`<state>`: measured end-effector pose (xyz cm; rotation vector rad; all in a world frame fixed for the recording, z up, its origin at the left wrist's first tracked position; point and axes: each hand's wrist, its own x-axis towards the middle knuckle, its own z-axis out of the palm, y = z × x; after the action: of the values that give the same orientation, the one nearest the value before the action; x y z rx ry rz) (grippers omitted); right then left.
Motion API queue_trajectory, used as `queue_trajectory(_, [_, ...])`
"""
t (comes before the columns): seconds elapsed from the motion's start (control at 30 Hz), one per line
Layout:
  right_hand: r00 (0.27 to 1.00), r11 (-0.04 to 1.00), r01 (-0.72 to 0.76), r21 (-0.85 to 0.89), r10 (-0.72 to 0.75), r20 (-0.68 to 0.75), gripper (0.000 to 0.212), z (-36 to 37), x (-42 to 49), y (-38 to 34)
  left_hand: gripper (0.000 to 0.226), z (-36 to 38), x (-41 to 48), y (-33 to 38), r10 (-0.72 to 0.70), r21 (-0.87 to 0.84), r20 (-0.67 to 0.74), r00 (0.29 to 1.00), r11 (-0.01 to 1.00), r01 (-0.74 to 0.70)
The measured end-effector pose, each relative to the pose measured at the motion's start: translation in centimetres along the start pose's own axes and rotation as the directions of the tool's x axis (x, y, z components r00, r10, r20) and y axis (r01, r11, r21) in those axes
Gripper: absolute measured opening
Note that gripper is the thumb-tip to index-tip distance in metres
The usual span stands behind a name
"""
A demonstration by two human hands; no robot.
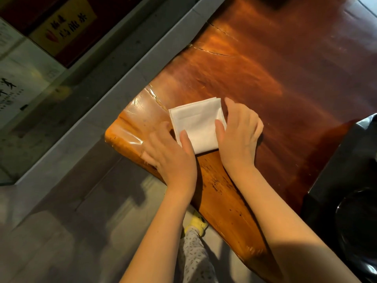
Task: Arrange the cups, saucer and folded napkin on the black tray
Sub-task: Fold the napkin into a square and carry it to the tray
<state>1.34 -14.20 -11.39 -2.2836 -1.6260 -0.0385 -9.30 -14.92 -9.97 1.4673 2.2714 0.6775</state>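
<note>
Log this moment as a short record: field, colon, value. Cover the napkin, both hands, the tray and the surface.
napkin: white folded napkin, lying flat on the table near its corner, not on the tray
left hand: open, fingers resting on the napkin's near-left edge
right hand: open, fingers resting on the napkin's right edge
tray: black tray at the right edge of the view, apart from the napkin
surface: glossy reddish wooden table
cups and saucer: cannot be told apart in this view
</note>
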Motion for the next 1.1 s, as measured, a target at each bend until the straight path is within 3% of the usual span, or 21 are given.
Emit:
queue_trajectory(0.13, [0.915, 0.926, 0.373, -0.057, -0.357, 0.191, 0.057, -0.2, 1.4, 0.3, 0.047, 0.4, 0.8, -0.2, 0.298, 0.128, -0.006, 0.954, 0.947, -0.295])
queue_trajectory(0.2, [0.855, 0.882, 0.468, -0.056, -0.437, 0.279, 0.057, -0.2, 2.0, 0.8, 0.05, 0.7, 1.1, 0.1, 0.466, 0.213, 0.083, 0.881, 0.855, -0.472])
queue_trajectory(0.27, [0.799, 0.852, 0.523, -0.019, -0.482, 0.36, 0.055, -0.1, 2.7, 1.4, 0.049, 1.0, 1.7, 0.4, 0.545, 0.277, 0.195, 0.816, 0.767, -0.579])
queue_trajectory(0.47, [0.714, 0.852, 0.506, 0.134, -0.5, 0.49, 0.067, -0.3, 3.7, 1.9, 0.053, 1.1, 3.9, -0.3, 0.525, 0.33, 0.367, 0.768, 0.699, -0.635])
queue_trajectory(0.73, [0.685, 0.816, 0.575, 0.061, -0.521, 0.51, 0.084, -0.3, 3.9, 2.4, 0.052, 0.3, 5.6, -0.8, 0.546, 0.232, 0.454, 0.704, 0.691, -0.685])
queue_trajectory(1.0, [0.674, 0.819, 0.568, 0.08, -0.519, 0.526, 0.077, -1.1, 3.4, 3.9, 0.053, 0.2, 5.8, -0.6, 0.545, 0.234, 0.486, 0.683, 0.672, -0.703])
queue_trajectory(1.1, [0.666, 0.814, 0.575, 0.078, -0.521, 0.534, 0.076, -1.1, 3.4, 3.9, 0.05, -0.1, 6.3, -0.2, 0.611, 0.291, 0.482, 0.628, 0.564, -0.772])
